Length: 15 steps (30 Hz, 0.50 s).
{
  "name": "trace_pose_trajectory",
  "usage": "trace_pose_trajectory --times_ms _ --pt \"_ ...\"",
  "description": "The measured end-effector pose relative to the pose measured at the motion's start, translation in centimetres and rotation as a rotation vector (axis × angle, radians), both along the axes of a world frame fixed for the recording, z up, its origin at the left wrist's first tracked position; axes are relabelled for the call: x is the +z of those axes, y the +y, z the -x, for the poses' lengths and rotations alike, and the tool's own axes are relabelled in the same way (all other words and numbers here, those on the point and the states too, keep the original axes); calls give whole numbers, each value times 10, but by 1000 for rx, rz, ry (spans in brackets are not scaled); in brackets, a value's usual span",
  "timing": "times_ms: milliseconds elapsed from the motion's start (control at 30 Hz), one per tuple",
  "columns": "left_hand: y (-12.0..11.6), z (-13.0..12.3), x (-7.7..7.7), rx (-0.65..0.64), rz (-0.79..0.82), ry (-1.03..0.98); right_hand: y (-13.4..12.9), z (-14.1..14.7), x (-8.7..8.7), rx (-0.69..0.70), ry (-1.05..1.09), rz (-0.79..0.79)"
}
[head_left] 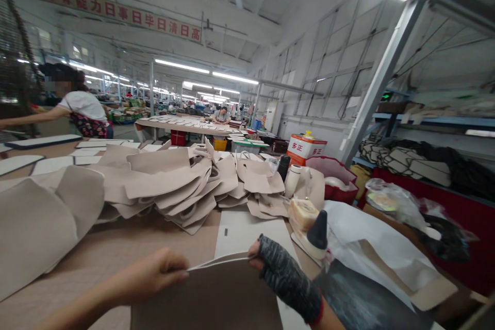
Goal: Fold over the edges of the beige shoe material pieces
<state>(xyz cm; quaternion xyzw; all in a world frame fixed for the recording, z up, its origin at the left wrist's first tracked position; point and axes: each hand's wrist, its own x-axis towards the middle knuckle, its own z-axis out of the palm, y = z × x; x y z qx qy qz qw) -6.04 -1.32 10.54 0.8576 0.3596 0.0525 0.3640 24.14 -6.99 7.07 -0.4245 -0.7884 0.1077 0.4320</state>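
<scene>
My left hand (164, 270) pinches the upper left corner of a brown-grey leather-like panel (209, 299). At the panel's upper right corner, my right hand (284, 273), in a dark grey fingerless glove with a red cuff, grips the same edge. Two pale edges show along the panel's top, slightly apart. The panel hangs upright near the bottom of the view, its lower part cut off. Behind it a white board (247, 229) lies on the brown table (131, 247). Beyond that is a loose heap of beige panels (174, 180).
A large curved beige piece (42, 221) lies at left. At right are a dark-nozzled bottle (317, 237), a yellowish block (304, 212), a white bottle (293, 180) and white sheeting (371, 237). A person (85, 108) reaches at far left; another (221, 115) is farther back.
</scene>
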Motion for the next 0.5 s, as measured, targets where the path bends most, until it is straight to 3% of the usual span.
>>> trace_pose_trajectory --times_ms 200,500 --pt "-9 -20 -3 -47 10 -34 -7 4 -4 -94 -201 -197" --pt "-13 -57 -15 29 -174 -115 -8 -1 -4 -49 -211 -239"
